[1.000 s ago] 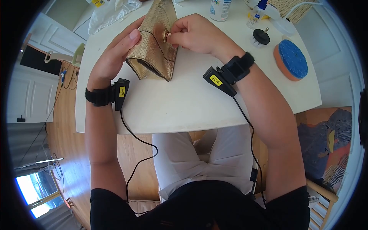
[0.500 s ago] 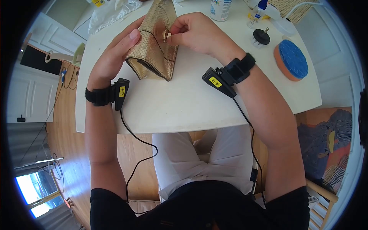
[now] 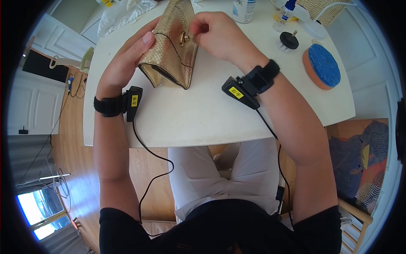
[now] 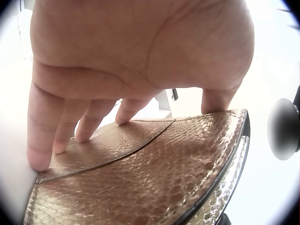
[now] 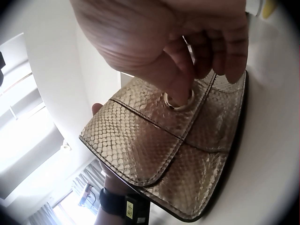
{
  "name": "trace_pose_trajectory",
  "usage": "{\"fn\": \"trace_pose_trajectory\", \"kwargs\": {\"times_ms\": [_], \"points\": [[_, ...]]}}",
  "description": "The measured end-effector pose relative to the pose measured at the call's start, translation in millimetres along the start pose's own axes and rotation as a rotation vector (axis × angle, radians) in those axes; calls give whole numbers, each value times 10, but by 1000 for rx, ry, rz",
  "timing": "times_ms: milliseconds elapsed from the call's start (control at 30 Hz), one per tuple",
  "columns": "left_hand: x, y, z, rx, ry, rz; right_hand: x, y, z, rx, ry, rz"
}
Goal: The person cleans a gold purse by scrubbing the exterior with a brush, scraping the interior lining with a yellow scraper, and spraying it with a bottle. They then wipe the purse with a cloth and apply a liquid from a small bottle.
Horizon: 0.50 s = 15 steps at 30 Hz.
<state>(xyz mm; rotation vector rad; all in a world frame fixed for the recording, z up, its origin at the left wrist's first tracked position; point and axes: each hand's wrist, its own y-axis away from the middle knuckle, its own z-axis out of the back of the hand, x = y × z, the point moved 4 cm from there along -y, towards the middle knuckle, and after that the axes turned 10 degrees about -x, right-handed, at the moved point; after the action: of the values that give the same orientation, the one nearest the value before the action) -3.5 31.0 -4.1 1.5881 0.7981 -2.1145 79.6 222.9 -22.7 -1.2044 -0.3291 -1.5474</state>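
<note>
A gold snakeskin-textured bag (image 3: 167,53) stands at a tilt on the white table. The left hand (image 3: 127,59) supports its left side, thumb near the upper edge. The left wrist view shows this hand (image 4: 140,47) with spread, fairly straight fingers touching the bag (image 4: 154,173). Just right of the round gold clasp (image 3: 183,39) is the right hand (image 3: 222,38), with bent fingers and a visible gap between. From the right wrist, the thumb of the right hand (image 5: 164,42) overlaps the clasp (image 5: 180,107); contact is unclear there.
On the table's right side are a blue-and-orange sponge (image 3: 323,65), a black round brush (image 3: 288,41), a spray bottle (image 3: 283,17) and a can (image 3: 244,9). White cloth (image 3: 122,19) lies at the back left. The table's front edge (image 3: 182,144) is near the person's lap.
The right hand's fingers have come off the clasp and shifted slightly right and up in the head view. The left hand and the bag look nearly unmoved.
</note>
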Motion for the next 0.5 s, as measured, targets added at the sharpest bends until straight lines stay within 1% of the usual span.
{"fn": "trace_pose_trajectory", "kwargs": {"times_ms": [133, 200, 233, 300, 333, 400, 433, 500], "points": [[10, -3, 16, 2, -19, 7, -16, -54, 100, -40, -45, -29], [12, 1, 18, 2, -14, 7, -18, -44, 131, -69, -118, -78], [12, 0, 13, 5, -7, 7, -32, -47, 115, -69, -118, -77], [6, 4, 7, 7, -5, 8, -92, -55, 60, -39, -122, -159], [7, 7, 4, 9, -2, 12, -91, -65, 58, -39, -121, -158], [28, -7, 12, 14, 5, 11, -77, -66, -5, 143, -12, -247], [33, -9, 16, 21, 11, 12, -29, -59, 6, 144, -12, -244], [26, -3, 20, 13, 1, 17, 16, 14, -11, 260, -55, -395]]}}
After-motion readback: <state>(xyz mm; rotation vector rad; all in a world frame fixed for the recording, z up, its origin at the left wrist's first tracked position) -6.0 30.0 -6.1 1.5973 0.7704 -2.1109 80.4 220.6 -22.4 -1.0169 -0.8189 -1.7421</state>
